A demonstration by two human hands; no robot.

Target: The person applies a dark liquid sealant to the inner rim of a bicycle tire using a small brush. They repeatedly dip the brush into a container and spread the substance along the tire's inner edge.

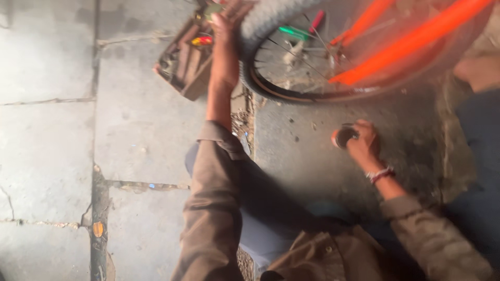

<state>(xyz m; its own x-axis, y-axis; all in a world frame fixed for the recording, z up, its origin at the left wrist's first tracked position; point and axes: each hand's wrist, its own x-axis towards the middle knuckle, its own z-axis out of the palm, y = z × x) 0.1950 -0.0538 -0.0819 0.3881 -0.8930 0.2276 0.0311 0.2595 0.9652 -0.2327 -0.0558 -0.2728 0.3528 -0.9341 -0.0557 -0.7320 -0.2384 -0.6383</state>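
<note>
The left hand grips the knobby tyre of the bicycle wheel. Below the wheel, the right hand is closed around a small round tin, contents unclear; left of the wheel sits a wooden toolbox of blurred tools

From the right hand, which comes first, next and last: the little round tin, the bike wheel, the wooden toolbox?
1. Little round tin, in the right hand, on the ground.
2. Bike wheel, above it, where the left hand rests.
3. Wooden toolbox, far upper left.
</note>
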